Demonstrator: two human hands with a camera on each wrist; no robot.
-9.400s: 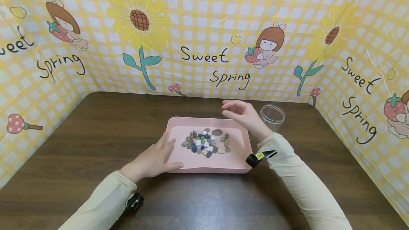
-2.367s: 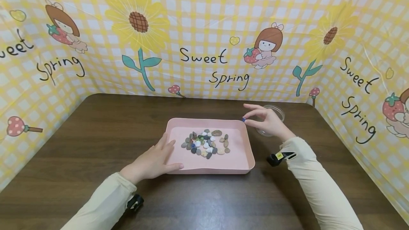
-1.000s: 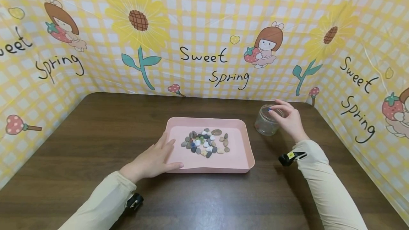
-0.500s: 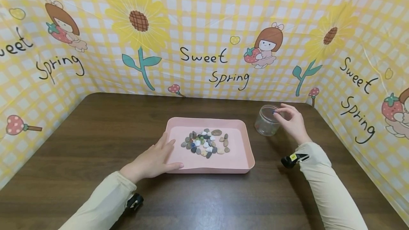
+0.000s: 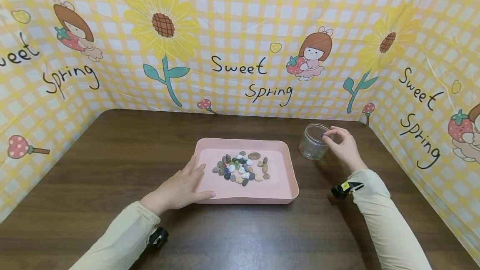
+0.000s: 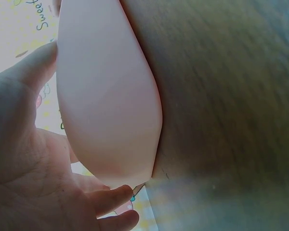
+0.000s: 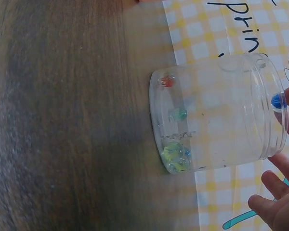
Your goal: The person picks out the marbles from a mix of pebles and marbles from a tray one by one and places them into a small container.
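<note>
My right hand point(image 5: 344, 147) pinches a blue marble point(image 7: 278, 101) between thumb and index finger at the mouth of a clear jar point(image 5: 311, 149). In the right wrist view its other fingers are spread beside the jar's rim. Several marbles lie at the jar's bottom, among them a red-orange marble point(image 7: 167, 81) and a green marble point(image 7: 179, 114). My left hand point(image 5: 176, 188) rests, fingers spread, on the left side of a pink tray point(image 5: 247, 200). Grey, white and tan pebbles point(image 5: 244, 182) lie in the tray, with a blue marble point(image 5: 226, 170) and green ones among them.
Tray and jar stand on a dark wooden table point(image 5: 112, 157), the jar beyond the tray's right back corner. A yellow checked cloth point(image 5: 240, 24) with printed sunflowers hangs behind the table and along both sides.
My right hand has come from above the tray to the jar with a blue marble and lowered it to the rim. One blue marble has left the tray. The left hand has stayed put.
</note>
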